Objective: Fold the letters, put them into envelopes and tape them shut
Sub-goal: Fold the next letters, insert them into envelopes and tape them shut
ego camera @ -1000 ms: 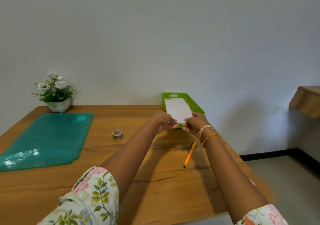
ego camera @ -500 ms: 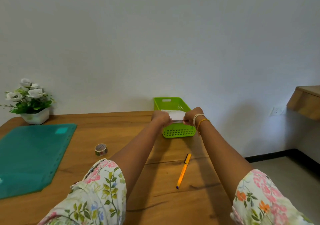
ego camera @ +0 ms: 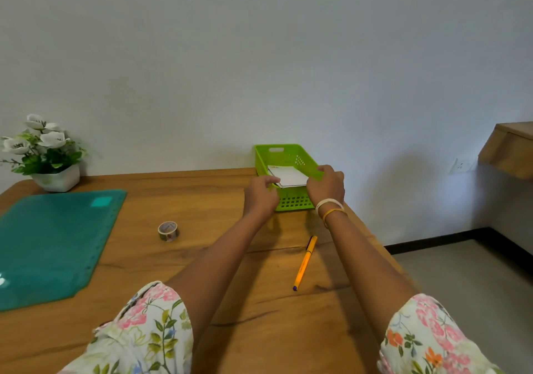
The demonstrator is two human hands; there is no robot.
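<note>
Head view | wooden table (ego camera: 144,258), white wall (ego camera: 259,56) (plain) | both hands' grip unclear

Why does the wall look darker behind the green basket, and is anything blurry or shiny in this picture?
Head view: soft shadows of the arms fall on the wall right of the green basket, so the light comes from the left. Head view: the teal mat shows white glare at its near left corner. Head view: the wide lens bends the table edges. Head view: the floral sleeves at the bottom look soft, and the pen stays sharp.
</note>
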